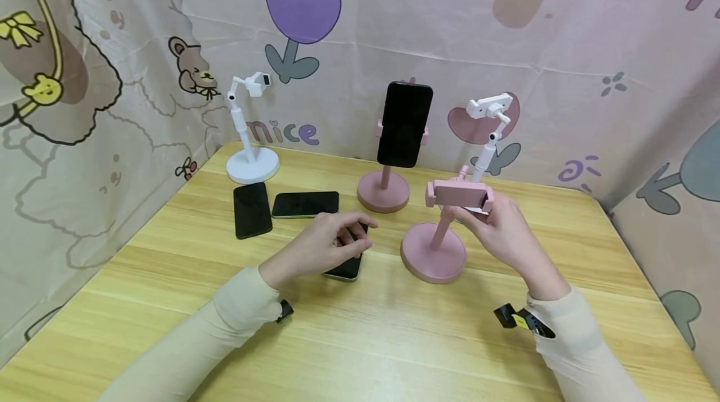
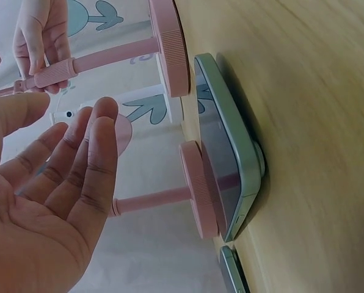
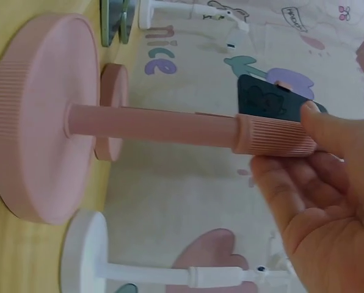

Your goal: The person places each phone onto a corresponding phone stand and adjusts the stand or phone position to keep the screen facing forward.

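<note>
Phones and stands are only partly paired so far: one black smartphone (image 1: pixel 404 124) already sits clamped upright in the far pink round-based stand (image 1: pixel 384 190), while the near pink round-based phone stand (image 1: pixel 435 246) is empty. Your right hand (image 1: pixel 503 230) holds that near stand at its top, thumb and fingers curled round the ribbed collar under the pink clamp head (image 1: pixel 458 194); the wrist view shows the thumb pressed against the ribbing. Your left hand (image 1: pixel 320 244) hovers over the green-edged smartphone lying face up (image 1: pixel 344 267) on the pale wooden tabletop (image 1: pixel 360 333), just left of the near stand's base; its fingers are relaxed and slightly spread, and I judge they are not yet closed on the phone. Two more dark flat smartphones (image 1: pixel 252 209) (image 1: pixel 305 204) lie side by side farther left, and two white jointed stands (image 1: pixel 247 133) (image 1: pixel 488 127) stand empty. So three phones and three holders remain unpaired.

Readable writing: "nice" in purple letters on the cartoon-printed backdrop cloth (image 1: pixel 284 132). No brand marks are legible on phones or stands.
</note>
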